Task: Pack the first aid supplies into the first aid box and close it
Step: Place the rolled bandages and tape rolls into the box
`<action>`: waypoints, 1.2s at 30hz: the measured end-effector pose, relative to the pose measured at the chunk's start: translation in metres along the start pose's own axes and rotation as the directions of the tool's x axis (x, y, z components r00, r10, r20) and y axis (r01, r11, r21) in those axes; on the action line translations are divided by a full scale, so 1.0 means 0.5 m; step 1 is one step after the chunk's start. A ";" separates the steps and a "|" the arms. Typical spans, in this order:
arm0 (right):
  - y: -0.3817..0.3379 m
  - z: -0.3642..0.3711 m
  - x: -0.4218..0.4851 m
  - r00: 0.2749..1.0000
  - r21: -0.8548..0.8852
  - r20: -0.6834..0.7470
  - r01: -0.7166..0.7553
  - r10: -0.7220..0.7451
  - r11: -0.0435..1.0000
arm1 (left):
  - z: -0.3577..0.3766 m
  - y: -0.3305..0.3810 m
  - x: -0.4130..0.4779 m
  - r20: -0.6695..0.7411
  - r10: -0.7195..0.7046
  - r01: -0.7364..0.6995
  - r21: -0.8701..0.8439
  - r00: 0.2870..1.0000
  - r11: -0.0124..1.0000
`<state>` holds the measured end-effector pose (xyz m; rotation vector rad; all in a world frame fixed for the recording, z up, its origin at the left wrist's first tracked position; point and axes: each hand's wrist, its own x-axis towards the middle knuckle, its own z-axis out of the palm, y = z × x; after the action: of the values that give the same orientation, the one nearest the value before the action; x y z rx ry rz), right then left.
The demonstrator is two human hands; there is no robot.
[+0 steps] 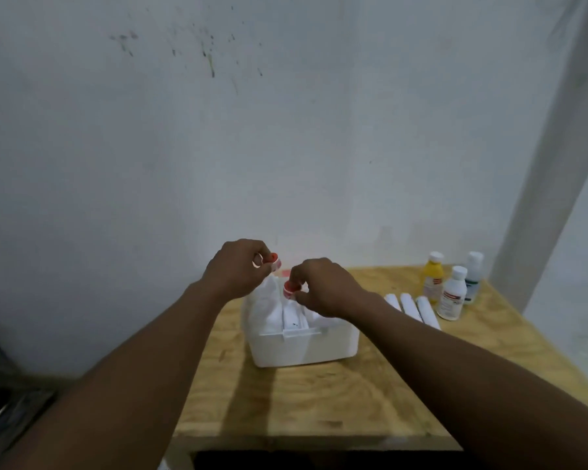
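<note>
A white first aid box [302, 347] stands open on the wooden table [319, 401], with white packets inside it. My left hand [235, 269] pinches a small red-and-white tape roll [275, 261] above the box's back edge. Just over the box's contents, my right hand [323, 286] grips a second red-and-white tape roll [290, 289]. Three white rolled bandages [413, 308] lie to the right of the box. Behind them stand a yellow bottle [433, 278], a white bottle with a red label [453, 295] and a white bottle with a dark label [473, 276].
The table stands against a stained white wall [286, 130]. A grey pillar [550, 164] rises at the right behind the bottles. Dark objects lie at the lower left beside the table. The table's front edge runs below my forearms.
</note>
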<state>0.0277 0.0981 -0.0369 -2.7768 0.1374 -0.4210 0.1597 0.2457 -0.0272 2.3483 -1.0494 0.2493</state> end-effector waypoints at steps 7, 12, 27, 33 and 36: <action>0.000 0.020 0.003 0.998 -0.110 0.008 0.064 -0.063 0.992 | 0.023 0.002 0.021 0.050 0.011 -0.011 -0.003 0.999 1.000; 0.000 0.030 0.004 0.996 -0.162 0.018 0.092 -0.090 0.982 | 0.036 0.008 0.028 0.097 0.032 -0.035 0.028 0.995 0.999; 0.039 0.042 -0.040 0.999 -0.002 0.021 0.033 -0.033 0.999 | 0.069 0.022 0.026 0.238 0.018 -0.029 0.041 0.971 0.999; 0.047 0.051 -0.045 0.999 0.000 0.024 0.036 -0.036 0.999 | 0.075 0.019 0.022 0.248 -0.010 -0.022 0.127 0.969 0.992; 0.047 0.051 -0.045 0.999 0.023 0.020 0.041 -0.041 0.999 | 0.072 0.021 0.022 0.261 -0.015 -0.034 0.184 0.965 0.982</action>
<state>0.0131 0.0869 -0.0738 -2.7646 0.0706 -0.4012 0.1577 0.2130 -0.0485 2.5991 -1.2062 0.0415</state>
